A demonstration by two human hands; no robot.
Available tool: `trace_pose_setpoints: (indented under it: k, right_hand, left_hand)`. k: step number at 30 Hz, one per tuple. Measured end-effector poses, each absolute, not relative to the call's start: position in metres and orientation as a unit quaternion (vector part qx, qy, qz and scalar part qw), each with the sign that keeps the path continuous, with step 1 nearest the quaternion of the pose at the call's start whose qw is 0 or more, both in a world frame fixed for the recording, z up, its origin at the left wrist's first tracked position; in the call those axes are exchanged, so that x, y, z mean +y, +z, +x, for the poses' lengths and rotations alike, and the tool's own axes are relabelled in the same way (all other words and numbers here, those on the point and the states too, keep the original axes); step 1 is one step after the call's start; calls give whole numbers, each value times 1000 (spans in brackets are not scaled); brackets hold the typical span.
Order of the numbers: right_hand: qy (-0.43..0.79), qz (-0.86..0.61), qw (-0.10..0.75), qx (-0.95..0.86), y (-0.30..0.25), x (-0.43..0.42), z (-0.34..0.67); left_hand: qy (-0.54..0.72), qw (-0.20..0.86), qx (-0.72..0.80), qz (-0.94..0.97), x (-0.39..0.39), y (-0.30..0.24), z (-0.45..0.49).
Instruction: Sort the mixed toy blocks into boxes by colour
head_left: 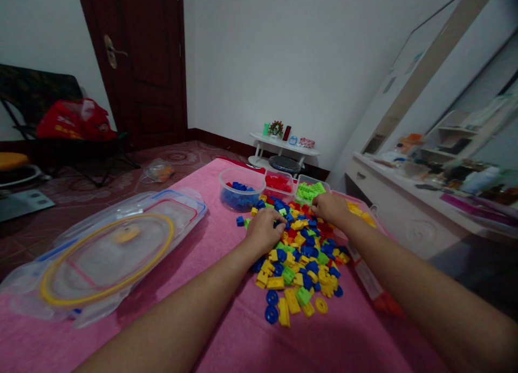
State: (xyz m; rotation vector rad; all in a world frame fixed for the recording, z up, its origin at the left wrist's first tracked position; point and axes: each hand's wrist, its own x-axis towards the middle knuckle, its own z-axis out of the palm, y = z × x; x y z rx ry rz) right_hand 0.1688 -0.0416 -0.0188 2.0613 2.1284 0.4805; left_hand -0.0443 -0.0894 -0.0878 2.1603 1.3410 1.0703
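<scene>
A heap of mixed toy building blocks (301, 249) in yellow, blue, green and red covers part of a pink cloth. My left hand (265, 228) rests at the heap's left side, fingers curled down among the pieces. Something dark blue shows between its thumb and fingers, too small to make out as held. My right hand (328, 207) is at the heap's far right, in front of the green-block box (311, 188), with closed fingers whose contents are hidden. Behind the heap stand a round tub of blue blocks (242, 196) and a box of red blocks (279, 184).
Yellow blocks (360, 214) lie in a container beyond my right forearm. Stacked clear plastic lids (109, 254) lie on the pink cloth (226, 319) at left. A white dresser (404, 200) stands to the right, and a low white shelf (283, 141) by the wall.
</scene>
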Motion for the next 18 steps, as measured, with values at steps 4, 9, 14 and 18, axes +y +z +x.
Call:
trace_pose_setpoints:
  k: [4,9,14,18]
  right_hand:
    - [133,691,83,706,-28,-46,167]
    - [123,697,72,702,-40,-49,165]
    - [113,707,70,695,-40,-52,162]
    - [108,711,52,693,-40,-57,156]
  left_hand:
    - [379,193,479,768,-89,-87,-44]
    - [383,194,475,768,-89,-87,-44]
    - [379,201,481,764,-89,-87,-44]
    - [378,202,479,766,-89,-87,-44]
